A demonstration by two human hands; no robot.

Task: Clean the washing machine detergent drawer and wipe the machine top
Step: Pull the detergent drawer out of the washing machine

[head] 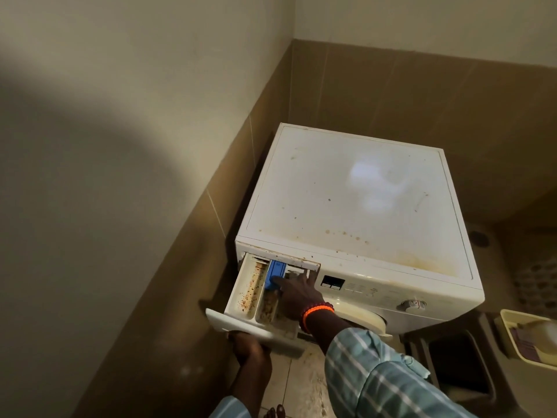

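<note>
A white washing machine stands in the room's corner, its top (346, 200) marked with brown stains along the front edge. The detergent drawer (250, 294) is pulled far out at the front left, its compartments crusted with brown residue. A blue insert (275, 274) sits in the middle compartment. My left hand (245, 345) grips the drawer's front panel from below. My right hand (297, 294), with an orange bead bracelet at the wrist, reaches into the drawer, fingers spread and pressing on the blue insert.
Brown tiled walls close in on the machine's left and back. A pale basin (527, 336) with something in it sits at the right edge, beside a dark bin (458, 366). The control dial (411, 304) is on the front panel. Tiled floor (289, 384) lies below.
</note>
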